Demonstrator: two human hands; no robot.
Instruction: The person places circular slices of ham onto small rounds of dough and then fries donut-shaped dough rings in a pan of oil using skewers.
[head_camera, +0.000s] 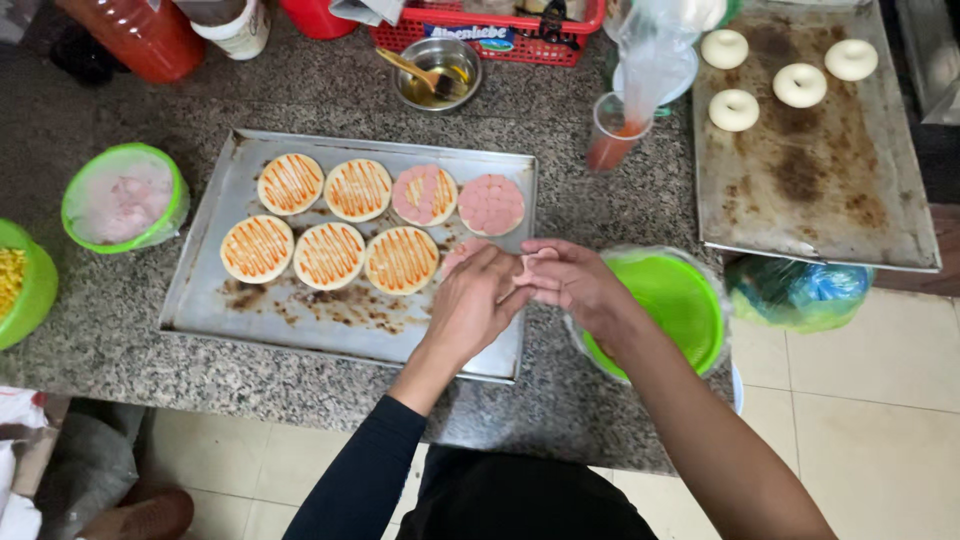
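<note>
My left hand (470, 305) and right hand (572, 280) meet over the right end of the metal baking tray (200, 290), fingertips pinching pink sausage slices (530, 268) between them. Just under my left hand lies a partly covered dough round (458, 256). Two rounds topped with pink slices (491, 204) and five with orange sauce stripes (329, 255) fill the tray. A green bowl (675, 300) sits just beside my right wrist.
</note>
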